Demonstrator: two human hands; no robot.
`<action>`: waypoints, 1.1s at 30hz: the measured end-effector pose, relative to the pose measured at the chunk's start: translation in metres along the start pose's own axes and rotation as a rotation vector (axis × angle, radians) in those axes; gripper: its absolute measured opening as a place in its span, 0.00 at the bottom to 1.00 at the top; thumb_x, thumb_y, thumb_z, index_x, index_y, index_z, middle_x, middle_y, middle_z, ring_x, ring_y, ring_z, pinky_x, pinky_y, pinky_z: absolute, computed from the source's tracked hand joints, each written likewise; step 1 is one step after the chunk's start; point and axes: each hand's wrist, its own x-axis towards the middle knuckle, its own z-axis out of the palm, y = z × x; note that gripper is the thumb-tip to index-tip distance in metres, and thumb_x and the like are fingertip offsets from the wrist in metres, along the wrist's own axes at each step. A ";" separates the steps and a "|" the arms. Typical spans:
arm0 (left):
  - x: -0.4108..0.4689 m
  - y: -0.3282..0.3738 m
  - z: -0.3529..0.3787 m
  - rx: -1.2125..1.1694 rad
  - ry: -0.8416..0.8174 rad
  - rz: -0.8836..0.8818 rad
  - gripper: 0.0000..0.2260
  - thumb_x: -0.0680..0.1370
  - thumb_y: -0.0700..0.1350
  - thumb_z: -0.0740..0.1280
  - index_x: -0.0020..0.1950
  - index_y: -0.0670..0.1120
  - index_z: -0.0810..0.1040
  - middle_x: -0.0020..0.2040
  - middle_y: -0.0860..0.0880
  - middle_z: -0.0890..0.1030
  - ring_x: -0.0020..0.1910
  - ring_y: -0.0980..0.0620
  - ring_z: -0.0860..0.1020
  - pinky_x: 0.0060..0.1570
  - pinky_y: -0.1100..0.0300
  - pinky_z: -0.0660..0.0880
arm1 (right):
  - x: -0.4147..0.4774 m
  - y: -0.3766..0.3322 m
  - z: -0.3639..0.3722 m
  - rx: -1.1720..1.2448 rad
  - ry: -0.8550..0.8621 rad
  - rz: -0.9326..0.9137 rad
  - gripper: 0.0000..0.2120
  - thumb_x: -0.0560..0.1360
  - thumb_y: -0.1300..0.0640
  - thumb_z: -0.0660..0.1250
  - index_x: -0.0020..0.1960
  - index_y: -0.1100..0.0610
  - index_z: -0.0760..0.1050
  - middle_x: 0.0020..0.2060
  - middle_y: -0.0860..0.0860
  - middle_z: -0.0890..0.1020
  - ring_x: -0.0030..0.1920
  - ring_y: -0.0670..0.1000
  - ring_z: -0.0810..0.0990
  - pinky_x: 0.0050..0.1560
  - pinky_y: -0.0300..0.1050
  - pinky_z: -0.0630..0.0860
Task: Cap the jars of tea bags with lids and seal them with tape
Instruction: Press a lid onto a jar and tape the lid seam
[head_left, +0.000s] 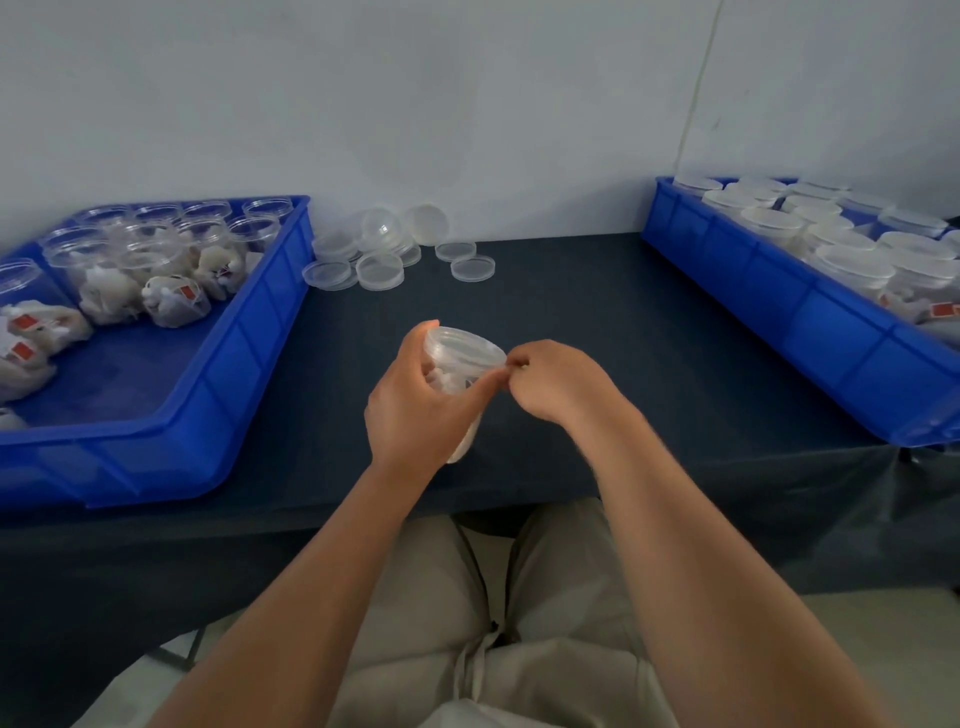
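A clear plastic jar of tea bags (457, 364) with a clear lid on top is held above the dark table, tilted away from me. My left hand (415, 400) grips the jar's body from the left. My right hand (550, 379) pinches at the lid's right rim with fingertips curled; whether tape is between the fingers is too small to tell. Loose clear lids (379, 249) lie in a pile at the back of the table.
A blue bin (249, 364) on the left holds several uncapped jars of tea bags (171, 270). A blue bin (779, 291) on the right holds several capped jars (852, 260). A dark cloth covers the table (623, 322); a white wall stands behind.
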 end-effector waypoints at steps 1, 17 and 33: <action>-0.008 0.000 0.002 -0.039 -0.026 0.007 0.36 0.65 0.76 0.73 0.70 0.68 0.69 0.53 0.72 0.78 0.51 0.69 0.79 0.51 0.64 0.78 | 0.001 0.007 0.004 -0.081 0.004 0.031 0.14 0.82 0.58 0.60 0.63 0.48 0.80 0.59 0.52 0.84 0.56 0.58 0.83 0.48 0.53 0.77; -0.003 -0.019 -0.009 -0.311 -0.131 -0.025 0.33 0.70 0.67 0.74 0.73 0.59 0.74 0.59 0.68 0.81 0.56 0.65 0.82 0.48 0.75 0.76 | -0.009 0.061 0.060 -0.096 0.180 -0.312 0.17 0.87 0.45 0.60 0.74 0.45 0.68 0.62 0.51 0.75 0.60 0.54 0.77 0.61 0.49 0.76; -0.002 -0.023 -0.009 -0.363 -0.153 -0.006 0.29 0.73 0.67 0.72 0.72 0.59 0.75 0.60 0.64 0.83 0.57 0.62 0.83 0.47 0.72 0.78 | -0.025 0.027 0.049 0.901 0.051 -0.438 0.35 0.76 0.31 0.67 0.78 0.47 0.71 0.67 0.40 0.82 0.67 0.39 0.80 0.64 0.38 0.78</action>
